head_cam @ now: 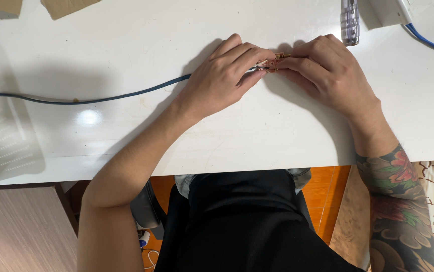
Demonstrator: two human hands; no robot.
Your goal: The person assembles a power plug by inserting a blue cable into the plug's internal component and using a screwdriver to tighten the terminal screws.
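Centrally, thin bare wire ends [273,62] are pinched closed between left hand [225,76] and right hand [327,70]; the round blue cable [101,98] is trailed left across the smooth white table [257,136].

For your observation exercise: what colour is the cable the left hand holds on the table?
Dark blue. The cable runs from the left hand across the white table, clearest in the head view.

"What's the person at the desk wearing?"

"Black from the waist down, plain dark cloth over the lap, with a strip of grey-blue shirt hem showing above it. Both arms bare, no sleeves, no watch, no rings."

"Any markings?"

"The right forearm [400,211] carries a full tattoo: red and pink flowers, green leaves, dark scale-like shading. The left forearm [126,166] is unmarked, and so are the left hand [222,78] and right hand [330,70]."
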